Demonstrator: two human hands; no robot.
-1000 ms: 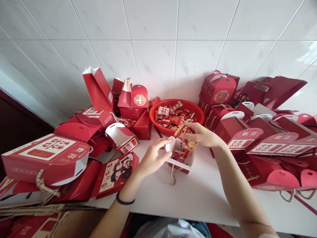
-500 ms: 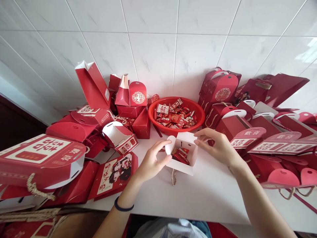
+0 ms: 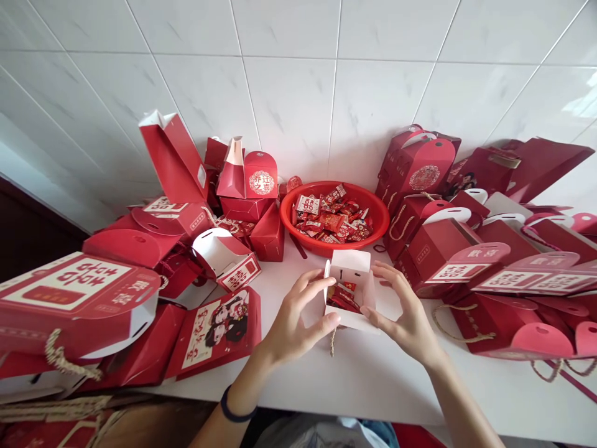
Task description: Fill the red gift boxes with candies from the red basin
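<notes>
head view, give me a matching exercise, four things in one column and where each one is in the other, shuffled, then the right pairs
Column one
1. red plastic basin
2. open white-lined gift box
3. dark wristband
4. box printed with cartoon figures

Column two
A. around the wrist below the left hand
B. on the person's left, among other red boxes
C. between the left hand and the right hand
D. near the tiled wall, heaped with wrapped candies

Right pairs: 1-D, 2-C, 3-A, 4-B
</notes>
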